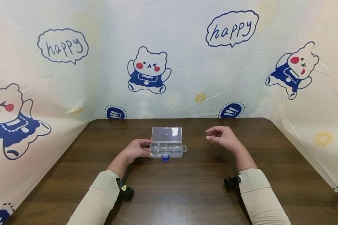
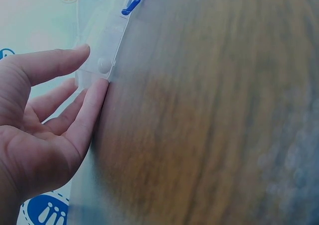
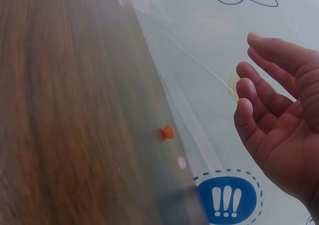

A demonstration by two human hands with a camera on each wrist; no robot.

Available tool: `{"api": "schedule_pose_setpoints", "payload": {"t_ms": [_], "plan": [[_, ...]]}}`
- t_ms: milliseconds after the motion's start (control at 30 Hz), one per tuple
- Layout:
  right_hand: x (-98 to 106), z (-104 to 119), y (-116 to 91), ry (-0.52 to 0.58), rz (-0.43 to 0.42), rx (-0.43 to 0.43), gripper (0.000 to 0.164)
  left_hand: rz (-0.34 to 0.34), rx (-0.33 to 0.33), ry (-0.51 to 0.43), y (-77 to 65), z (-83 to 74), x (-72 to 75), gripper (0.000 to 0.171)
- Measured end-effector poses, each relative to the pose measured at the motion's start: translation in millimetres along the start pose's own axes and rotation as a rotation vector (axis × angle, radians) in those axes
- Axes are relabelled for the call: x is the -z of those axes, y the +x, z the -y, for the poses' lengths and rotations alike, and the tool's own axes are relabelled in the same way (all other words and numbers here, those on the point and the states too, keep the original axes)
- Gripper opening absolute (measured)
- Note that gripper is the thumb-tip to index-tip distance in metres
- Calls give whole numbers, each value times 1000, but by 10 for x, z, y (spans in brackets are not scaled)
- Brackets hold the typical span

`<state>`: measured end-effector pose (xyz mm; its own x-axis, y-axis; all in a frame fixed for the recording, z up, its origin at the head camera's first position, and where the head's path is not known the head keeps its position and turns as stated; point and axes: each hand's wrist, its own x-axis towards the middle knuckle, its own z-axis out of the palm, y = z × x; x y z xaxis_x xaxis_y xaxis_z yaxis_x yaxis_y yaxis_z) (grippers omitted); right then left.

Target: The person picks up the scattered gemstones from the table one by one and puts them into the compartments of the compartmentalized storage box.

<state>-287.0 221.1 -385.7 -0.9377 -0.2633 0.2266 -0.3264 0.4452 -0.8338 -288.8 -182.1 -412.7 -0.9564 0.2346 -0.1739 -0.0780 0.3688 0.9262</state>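
Observation:
A clear plastic compartment box (image 1: 170,150) lies on the table with its lid (image 1: 167,134) raised at the back and a blue latch (image 1: 165,158) at the front. Small pale pieces show in some of its compartments. My left hand (image 1: 135,149) holds the box by its left end, thumb and fingertips on the plastic; the left wrist view shows this hand (image 2: 50,100) at the box corner. Over the table to the right, my right hand (image 1: 223,137) hovers with loosely bent fingers and nothing between them. Near it lie an orange bead (image 3: 169,132) and a pale pink bead (image 3: 182,163).
The brown wooden table (image 1: 169,190) runs back to a printed curtain (image 1: 183,68), which also hangs along both sides. A hang tab (image 1: 184,148) sticks out from the right end of the box. A small black camera sits on each wrist.

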Motion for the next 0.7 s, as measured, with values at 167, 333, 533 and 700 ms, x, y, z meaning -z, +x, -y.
{"api": "schedule_pose_setpoints", "payload": {"t_ms": [167, 333, 533, 700], "plan": [[47, -61, 9, 1, -17, -4, 28, -2, 4, 9, 7, -13, 15, 67], [82, -110, 20, -10, -29, -2, 31, -1, -7, 24, 17, -32, 21, 67], [97, -165, 41, -72, -5, -52, 36, -7, -8, 25, 23, -36, 18, 67], [103, -228, 46, -106, 36, -102, 37, -11, -8, 21, 21, -30, 16, 67]]}}
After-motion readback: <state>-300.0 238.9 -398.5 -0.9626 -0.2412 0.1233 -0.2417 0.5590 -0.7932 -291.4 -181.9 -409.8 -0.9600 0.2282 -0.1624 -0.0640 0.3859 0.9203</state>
